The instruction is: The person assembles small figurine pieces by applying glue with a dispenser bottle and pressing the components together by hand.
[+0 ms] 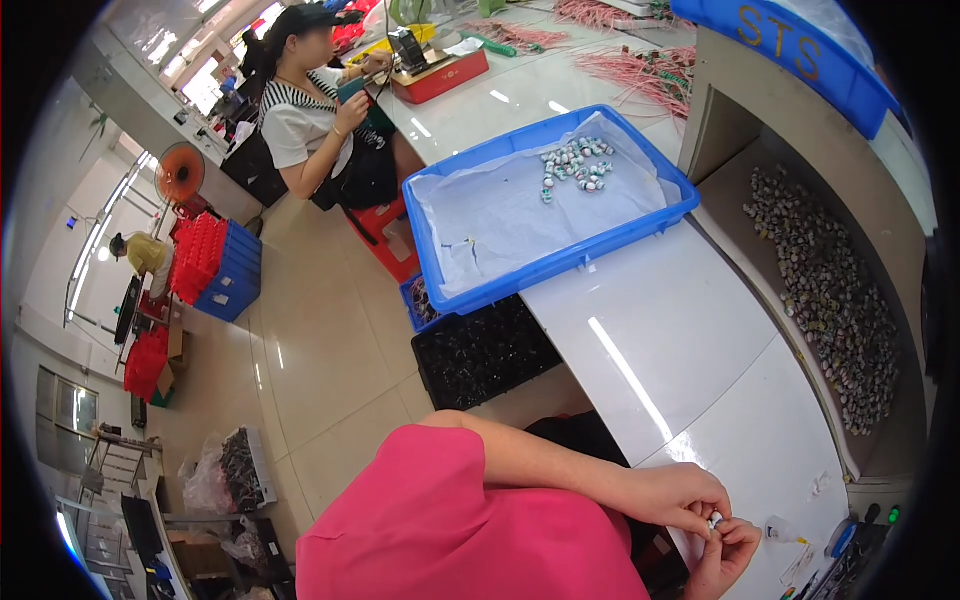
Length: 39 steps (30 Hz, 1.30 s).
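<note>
Over the white worktable (690, 380), both of my hands meet at the lower right. My left hand (685, 497) reaches across from a pink sleeve, thumb and fingertips pinched on a small white rounded part (715, 520). From below, my right hand (728, 556) grips the same part with closed fingertips. The part's exact kind is too small to make out, and fingers cover much of it. A shallow blue tray (590, 262), lined with white sheet, sits farther off on the table. Several small white-and-green rounded parts (580, 163) lie towards its far right.
Right of the table, a bin-like compartment (765, 260) holds a heap of similar parts (835, 300). A small bottle (780, 529) is beside my right hand. A black crate (485, 350) stands by the table's left edge. Beyond, a seated co-worker (315, 130) handles something near a red box (445, 80).
</note>
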{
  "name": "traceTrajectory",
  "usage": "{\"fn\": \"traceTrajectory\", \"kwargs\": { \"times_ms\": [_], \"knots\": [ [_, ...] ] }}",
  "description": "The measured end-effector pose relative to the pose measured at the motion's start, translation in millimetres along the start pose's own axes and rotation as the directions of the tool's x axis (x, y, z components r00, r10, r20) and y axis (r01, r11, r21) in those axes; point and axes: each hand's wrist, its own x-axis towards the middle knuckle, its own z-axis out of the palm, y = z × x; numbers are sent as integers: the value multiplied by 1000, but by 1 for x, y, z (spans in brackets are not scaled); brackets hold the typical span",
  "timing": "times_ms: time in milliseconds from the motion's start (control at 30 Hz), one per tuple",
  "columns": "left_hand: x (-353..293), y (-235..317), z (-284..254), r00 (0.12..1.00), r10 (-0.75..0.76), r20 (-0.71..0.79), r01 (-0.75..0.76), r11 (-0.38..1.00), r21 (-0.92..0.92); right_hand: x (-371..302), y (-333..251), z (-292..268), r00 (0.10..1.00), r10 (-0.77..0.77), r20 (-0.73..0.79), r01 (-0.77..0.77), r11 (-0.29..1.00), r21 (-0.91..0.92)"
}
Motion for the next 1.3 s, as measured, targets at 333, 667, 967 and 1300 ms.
{"fn": "traceTrajectory", "kwargs": {
  "times_ms": [333,667,967,1300],
  "knots": [
    [3,7,1,999,-51,17,51,999,-20,1,12,-10,999,-44,32,43,999,16],
    [4,12,2,997,-69,38,70,996,-47,-3,1,-9,1000,-16,20,16,1000,-18],
    [6,12,3,996,-65,54,67,997,-41,-2,-5,-7,999,-43,25,43,999,4],
    [7,9,3,995,-79,58,81,996,-44,-1,-5,-9,999,-36,40,35,999,5]
  ]
}}
